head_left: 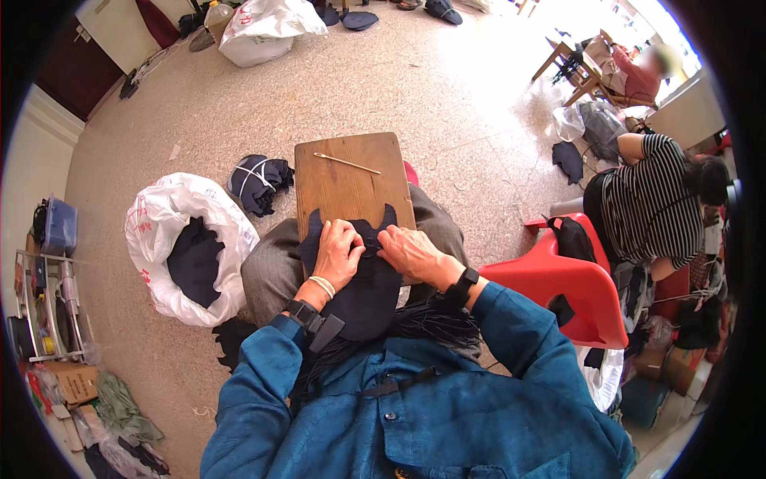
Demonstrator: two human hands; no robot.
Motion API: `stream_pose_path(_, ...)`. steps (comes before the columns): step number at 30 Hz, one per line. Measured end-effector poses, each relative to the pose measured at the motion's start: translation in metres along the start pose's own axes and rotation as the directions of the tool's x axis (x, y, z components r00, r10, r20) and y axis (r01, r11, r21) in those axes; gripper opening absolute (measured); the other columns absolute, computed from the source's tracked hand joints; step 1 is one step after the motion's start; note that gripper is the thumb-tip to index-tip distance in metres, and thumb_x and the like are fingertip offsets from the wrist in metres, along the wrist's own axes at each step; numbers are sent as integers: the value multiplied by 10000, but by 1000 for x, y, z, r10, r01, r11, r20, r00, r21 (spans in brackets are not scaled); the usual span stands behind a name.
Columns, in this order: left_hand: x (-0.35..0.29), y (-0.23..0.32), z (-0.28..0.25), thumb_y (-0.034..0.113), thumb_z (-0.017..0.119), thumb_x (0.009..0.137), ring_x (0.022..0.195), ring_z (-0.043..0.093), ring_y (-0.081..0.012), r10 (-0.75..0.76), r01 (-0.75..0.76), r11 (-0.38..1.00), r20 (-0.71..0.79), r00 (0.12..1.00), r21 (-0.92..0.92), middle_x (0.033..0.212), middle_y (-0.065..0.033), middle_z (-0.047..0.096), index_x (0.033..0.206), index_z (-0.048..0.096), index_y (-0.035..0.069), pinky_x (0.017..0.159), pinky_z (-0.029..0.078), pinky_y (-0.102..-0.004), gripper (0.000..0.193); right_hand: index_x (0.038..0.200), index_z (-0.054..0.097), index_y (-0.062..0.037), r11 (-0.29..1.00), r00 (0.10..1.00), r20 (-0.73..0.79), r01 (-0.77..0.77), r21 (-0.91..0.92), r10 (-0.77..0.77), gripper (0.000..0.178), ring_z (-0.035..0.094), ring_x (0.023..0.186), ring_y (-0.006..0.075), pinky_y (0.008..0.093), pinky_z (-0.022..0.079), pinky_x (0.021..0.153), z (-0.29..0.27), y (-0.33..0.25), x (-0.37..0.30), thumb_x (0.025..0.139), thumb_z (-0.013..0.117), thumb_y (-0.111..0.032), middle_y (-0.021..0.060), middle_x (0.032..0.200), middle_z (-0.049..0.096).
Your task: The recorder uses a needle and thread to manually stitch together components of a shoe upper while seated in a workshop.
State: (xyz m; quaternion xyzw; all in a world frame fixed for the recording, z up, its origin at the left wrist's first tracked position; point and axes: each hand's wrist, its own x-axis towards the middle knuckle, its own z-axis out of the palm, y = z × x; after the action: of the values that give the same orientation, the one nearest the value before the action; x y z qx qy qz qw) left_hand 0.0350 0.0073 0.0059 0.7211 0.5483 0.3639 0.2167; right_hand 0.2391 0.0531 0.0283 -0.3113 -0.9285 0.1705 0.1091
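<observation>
A dark navy cut piece of fabric hangs over the near end of a wooden board across my lap. Its two narrow upper tips point away from me. On the fabric's left part, my left hand has its fingers curled and pinched on the cloth. My right hand pinches the cloth's upper right part, a short gap from the left. A thin pale rod with a looped end lies on the board beyond both hands. Dark cords are bunched in my lap beside the fabric.
To my left stands an open white sack holding dark fabric, with a tied fabric bundle beyond it. A red plastic chair is close on my right. A person in a striped shirt sits past it, and another person sits farther back.
</observation>
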Motion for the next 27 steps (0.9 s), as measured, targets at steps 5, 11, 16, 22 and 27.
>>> stream_pose_path(5, -1, -2, 3, 48, 717, 727, 952, 515, -325, -3, 3, 1000, -6, 1000, -7, 956, -110, 522, 769, 590, 50, 979, 387, -484, 135, 898, 531, -18, 999, 1000, 10, 1, -50, 0, 165, 657, 748, 347, 447, 532, 634, 6, 0, 7, 881, 612, -161, 157, 808, 597)
stream_pose_path(11, -2, -6, 6, 58, 712, 734, 972, 508, -323, 16, -15, 999, -16, 1000, 50, 957, -107, 523, 771, 590, 50, 947, 397, -466, 127, 861, 560, -35, 996, 990, 136, 56, -72, -46, 139, 659, 739, 354, 464, 531, 647, 1, 6, 9, 861, 570, -173, 157, 789, 630)
stream_pose_path(16, 0, -6, 3, 70, 704, 762, 955, 529, -320, 11, -11, 1000, -2, 1000, 25, 946, -109, 541, 806, 602, 51, 952, 398, -433, 113, 850, 557, -17, 969, 991, -41, -112, 221, 124, 121, 640, 770, 404, 469, 518, 663, -1, -2, -12, 879, 565, -134, 208, 799, 631)
stream_pose_path(22, -8, -2, -24, -25, 660, 812, 950, 617, -298, -106, 46, 981, -324, 940, -188, 978, -116, 614, 912, 624, 23, 862, 494, -375, 117, 868, 567, 0, 667, 884, -10, -344, 661, 467, 97, 629, 731, 360, 396, 491, 635, 1, -24, -29, 903, 603, -84, 181, 771, 618)
stream_pose_path(27, -24, 1, -44, 6, 700, 772, 970, 593, -298, -12, 15, 1000, -240, 971, 8, 984, -108, 610, 896, 630, 34, 878, 476, -389, 144, 863, 576, -12, 798, 913, -135, -257, 545, 386, 89, 634, 768, 350, 405, 501, 663, 6, -26, -27, 893, 613, -87, 167, 806, 624)
